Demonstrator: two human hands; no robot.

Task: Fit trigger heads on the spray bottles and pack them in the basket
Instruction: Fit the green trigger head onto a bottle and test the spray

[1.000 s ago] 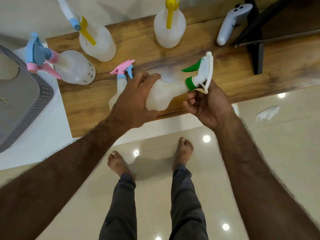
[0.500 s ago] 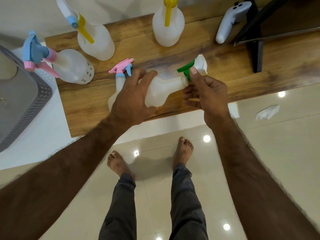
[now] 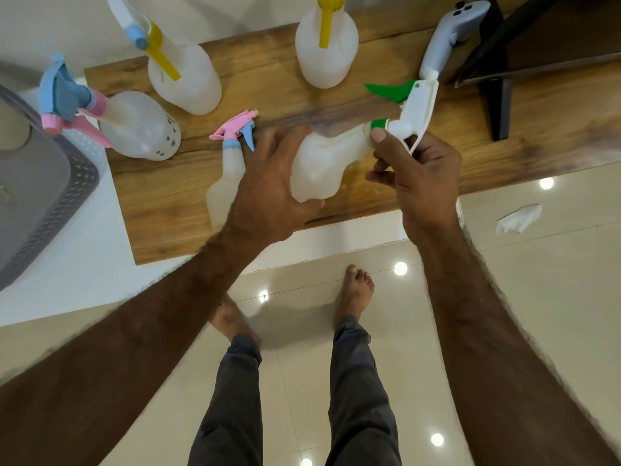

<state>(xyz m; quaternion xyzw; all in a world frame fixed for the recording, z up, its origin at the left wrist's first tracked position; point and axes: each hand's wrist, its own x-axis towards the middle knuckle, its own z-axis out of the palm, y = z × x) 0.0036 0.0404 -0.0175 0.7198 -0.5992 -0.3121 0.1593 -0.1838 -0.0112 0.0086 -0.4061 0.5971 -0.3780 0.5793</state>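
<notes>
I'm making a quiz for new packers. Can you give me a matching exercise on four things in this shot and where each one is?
Things:
1. green-trigger bottle
2. basket
3. controller
4. pink-trigger bottle

Places:
A. lying on the board by the left hand
B. far left, off the board
C. held between both hands, right hand at the neck
D. far right end of the board

Pairs: 1-C, 2-B, 3-D, 4-A

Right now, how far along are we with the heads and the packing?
Four bottles stand on the wooden shelf with heads fitted, like the pink-headed bottle. In hand: the left hand grips a bottle while the right hand pinches the green collar of its trigger head. Left: the packing, as no bottle shows in the basket.
</notes>
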